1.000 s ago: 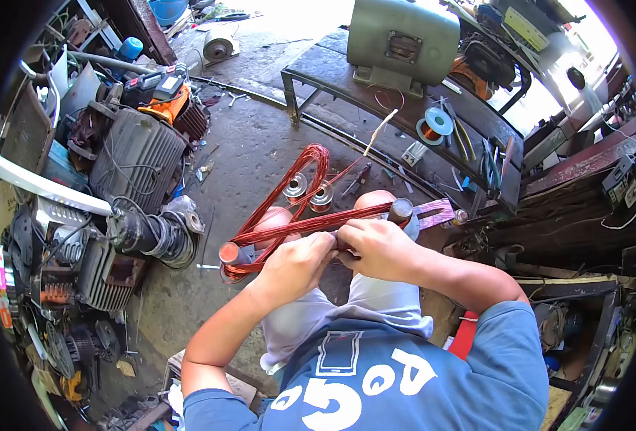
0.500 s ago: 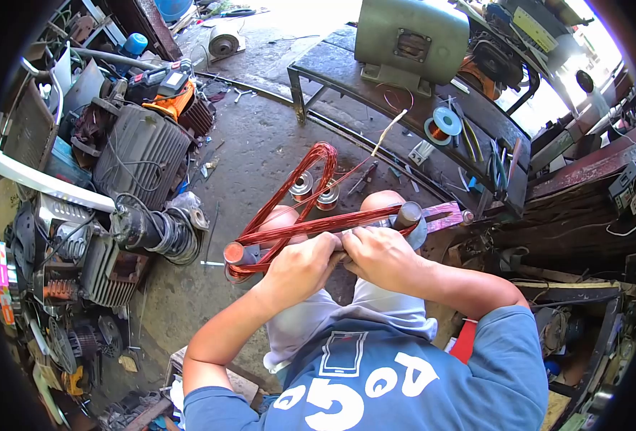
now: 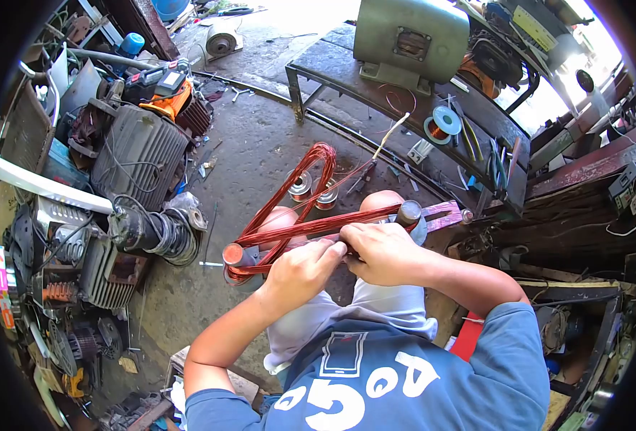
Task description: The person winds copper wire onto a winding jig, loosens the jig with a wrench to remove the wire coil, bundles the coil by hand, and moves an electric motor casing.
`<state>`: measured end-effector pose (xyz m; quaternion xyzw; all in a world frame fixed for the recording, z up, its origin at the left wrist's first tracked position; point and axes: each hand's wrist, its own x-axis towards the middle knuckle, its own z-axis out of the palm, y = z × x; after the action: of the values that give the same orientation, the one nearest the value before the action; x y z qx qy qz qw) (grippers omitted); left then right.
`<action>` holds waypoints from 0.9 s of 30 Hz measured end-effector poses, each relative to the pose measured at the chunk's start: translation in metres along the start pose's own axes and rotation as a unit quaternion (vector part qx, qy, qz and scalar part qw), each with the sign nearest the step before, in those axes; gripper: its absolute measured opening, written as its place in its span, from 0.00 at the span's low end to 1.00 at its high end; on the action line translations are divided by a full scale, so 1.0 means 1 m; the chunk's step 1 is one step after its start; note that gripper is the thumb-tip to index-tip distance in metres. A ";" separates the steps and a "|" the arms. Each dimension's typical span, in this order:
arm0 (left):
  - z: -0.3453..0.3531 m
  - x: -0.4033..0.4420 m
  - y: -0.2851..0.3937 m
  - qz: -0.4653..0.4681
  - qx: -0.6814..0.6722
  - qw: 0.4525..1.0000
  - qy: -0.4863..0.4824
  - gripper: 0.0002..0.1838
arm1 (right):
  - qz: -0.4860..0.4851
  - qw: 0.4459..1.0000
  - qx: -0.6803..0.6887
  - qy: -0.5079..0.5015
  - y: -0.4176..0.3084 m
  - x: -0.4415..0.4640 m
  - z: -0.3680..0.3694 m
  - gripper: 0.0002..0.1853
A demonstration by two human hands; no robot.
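A coil of reddish copper wire (image 3: 311, 228) is stretched round two round posts of a winding frame across my knees. The left post (image 3: 233, 253) has a rusty orange end; the right post (image 3: 409, 212) is grey metal. A further loop of wire (image 3: 321, 152) sticks up beyond the frame. My left hand (image 3: 305, 267) is closed at the near run of wire, thumb and fingers pinched together. Right beside it, my right hand (image 3: 383, 253) is closed on the same run, its fingers curled under. The fingertips and the wire inside them are mostly hidden.
Two wire spools (image 3: 325, 195) stand on the floor beyond my knees. A metal bench (image 3: 325, 61) ahead carries a large green motor (image 3: 411, 39) and a spool of copper wire (image 3: 442, 126). Motor housings (image 3: 142, 154) and loose cables crowd the left. Cluttered shelving (image 3: 584, 316) stands at right.
My right hand has shifted slightly, its fingers now nearer the left hand's thumb. My left hand has turned a little at the wire. The coil stays on the posts.
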<state>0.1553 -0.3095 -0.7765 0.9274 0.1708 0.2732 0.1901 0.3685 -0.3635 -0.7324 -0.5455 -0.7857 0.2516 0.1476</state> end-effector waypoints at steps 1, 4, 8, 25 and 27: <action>0.001 0.000 0.000 -0.003 0.000 1.000 0.000 0.14 | -0.002 1.000 0.004 -0.011 0.000 0.001 -0.002 0.13; 0.002 -0.001 0.001 -0.011 0.000 1.000 -0.004 0.13 | -0.007 0.999 0.020 -0.040 0.004 0.003 -0.006 0.13; -0.004 0.006 0.007 -0.013 -0.019 1.000 0.017 0.12 | 0.006 0.995 0.052 -0.090 0.009 0.009 -0.012 0.13; -0.007 0.002 0.015 -0.080 -0.060 0.995 0.013 0.12 | 0.009 0.988 0.147 -0.052 0.013 0.004 -0.005 0.09; -0.011 0.005 0.016 -0.125 -0.104 0.987 -0.005 0.12 | 0.002 0.990 0.136 -0.029 0.010 0.001 -0.003 0.08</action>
<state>0.1561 -0.3184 -0.7590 0.8750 0.2550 0.2595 0.3193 0.3775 -0.3587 -0.7353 -0.5140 -0.7470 0.3727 0.1971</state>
